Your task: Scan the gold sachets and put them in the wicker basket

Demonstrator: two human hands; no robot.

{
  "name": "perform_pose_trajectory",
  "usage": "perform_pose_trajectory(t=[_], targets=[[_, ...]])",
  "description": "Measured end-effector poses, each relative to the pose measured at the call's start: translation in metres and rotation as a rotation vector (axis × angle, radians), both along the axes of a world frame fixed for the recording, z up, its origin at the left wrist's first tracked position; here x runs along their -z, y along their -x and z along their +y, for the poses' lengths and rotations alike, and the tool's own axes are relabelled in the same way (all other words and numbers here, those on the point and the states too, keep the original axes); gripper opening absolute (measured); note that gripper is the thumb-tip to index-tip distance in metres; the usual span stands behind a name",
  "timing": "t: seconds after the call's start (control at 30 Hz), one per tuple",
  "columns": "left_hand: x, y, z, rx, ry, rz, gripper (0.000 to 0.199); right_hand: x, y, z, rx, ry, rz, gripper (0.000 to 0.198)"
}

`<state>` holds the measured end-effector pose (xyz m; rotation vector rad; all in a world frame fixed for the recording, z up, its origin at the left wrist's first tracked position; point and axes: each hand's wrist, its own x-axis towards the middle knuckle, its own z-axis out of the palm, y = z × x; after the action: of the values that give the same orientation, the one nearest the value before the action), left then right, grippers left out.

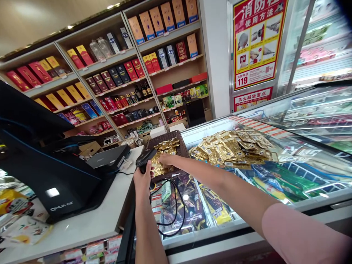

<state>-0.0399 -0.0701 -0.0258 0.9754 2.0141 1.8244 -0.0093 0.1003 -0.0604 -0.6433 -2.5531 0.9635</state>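
My left hand (143,180) is closed round the handle of a black barcode scanner (145,158). Its head points at a dark brown woven basket (180,141), and a black cable (183,211) loops below it. Gold foil packets (167,146) lie in the basket. Reaching in from the right, my right hand (166,159) is among these packets, with fingers bunched together on one; the fingertips are partly hidden. A larger pile of gold packets (228,146) is spread on the freezer's glass top (288,157), right of the basket.
A black checkout terminal (52,165) and a black box-shaped device (108,159) stand on the white counter (90,216) at left. The basket rests on the glass freezer, with bagged goods beneath. Shelves (121,55) of boxes and bottles line the back wall, beside a red-and-yellow poster (258,44).
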Motion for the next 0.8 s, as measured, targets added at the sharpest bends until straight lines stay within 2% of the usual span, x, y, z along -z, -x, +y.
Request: perform_pose_trajectory(t=[0.1,0.2,0.3,0.33,0.4,0.47,0.53,0.63,0.8], targets=[[0.001,0.000,0.001,0.004,-0.018,-0.014,0.055,-0.004,-0.011,0.006,0.042,-0.015,-0.106,0.019],[0.003,0.000,0.002,0.001,-0.014,-0.014,0.053,-0.007,-0.029,0.012,0.113,-0.005,-0.066,0.031],[0.003,-0.002,0.003,0.010,-0.014,-0.001,0.052,-0.008,-0.052,0.015,0.233,0.030,0.002,0.033],[0.003,-0.003,0.004,0.014,-0.014,-0.002,0.052,-0.008,-0.061,0.015,0.270,0.082,0.033,0.031],[0.005,-0.004,0.005,0.018,-0.014,-0.004,0.051,-0.009,-0.079,0.015,0.320,0.272,0.144,0.027],[0.007,-0.006,0.007,0.032,-0.010,0.005,0.050,-0.011,-0.100,0.014,0.336,0.492,0.292,0.022],[0.010,-0.007,0.010,0.051,0.006,0.030,0.049,-0.012,-0.125,0.012,0.323,0.614,0.392,0.020],[0.015,-0.008,0.014,0.045,0.050,0.084,0.048,-0.010,-0.166,0.003,0.333,0.639,0.446,0.020],[0.021,-0.011,0.022,0.072,0.085,0.188,0.044,0.004,-0.225,-0.012,0.403,0.571,0.531,0.019]])
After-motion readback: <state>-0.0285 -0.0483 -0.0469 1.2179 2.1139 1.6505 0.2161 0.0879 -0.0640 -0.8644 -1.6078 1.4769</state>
